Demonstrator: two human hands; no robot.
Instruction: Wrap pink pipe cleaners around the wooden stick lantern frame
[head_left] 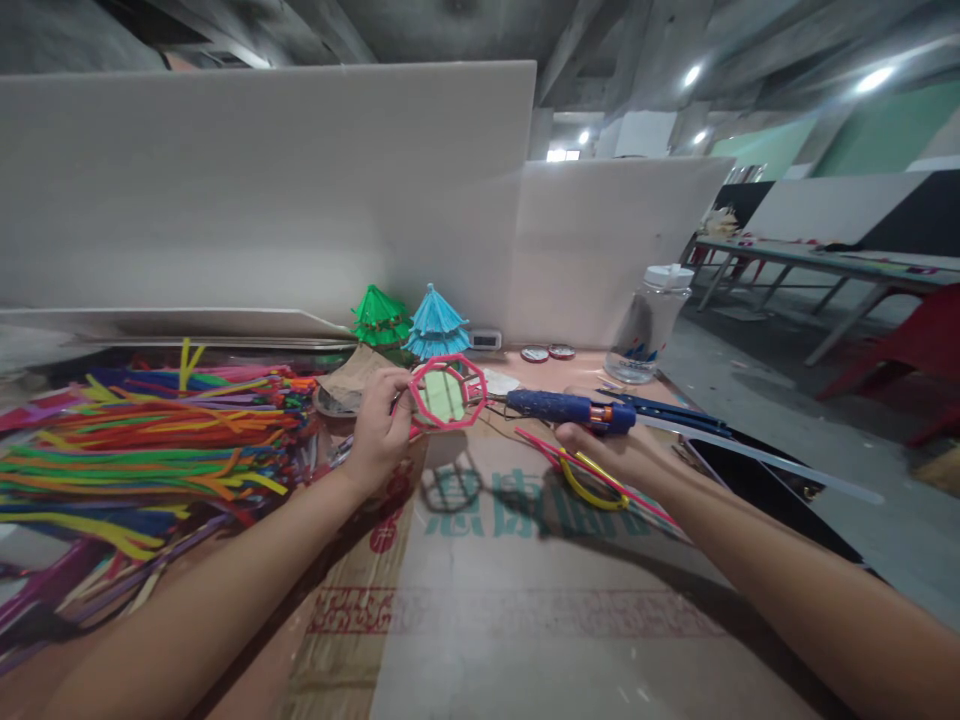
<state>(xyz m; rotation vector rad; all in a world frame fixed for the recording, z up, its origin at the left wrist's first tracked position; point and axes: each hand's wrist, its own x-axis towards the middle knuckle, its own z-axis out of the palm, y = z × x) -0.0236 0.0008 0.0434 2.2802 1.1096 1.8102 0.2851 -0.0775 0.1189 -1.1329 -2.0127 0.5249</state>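
Between the thumb and fingers of my left hand [381, 425] is a pink eight-sided frame [480, 412], held upright above the table. Light green shows through its middle; whether that belongs to the frame or lies behind it I cannot tell. My right hand [611, 450] grips a blue glue gun [551, 405], its nozzle pointing left at the frame's right edge. A long translucent glue stick [780, 462] trails out of the gun's rear. Below the right hand lie yellow-handled scissors [592, 485] and a thin pink strip [540, 445].
Bundles of coloured pipe cleaners [150, 425] cover the left side. A green cone-roofed model [380, 318] and a blue one [435, 325] stand at the back, before a white panel [262, 200]. A clear jar [646, 325] with a white lid stands back right, near small round tins [535, 354].
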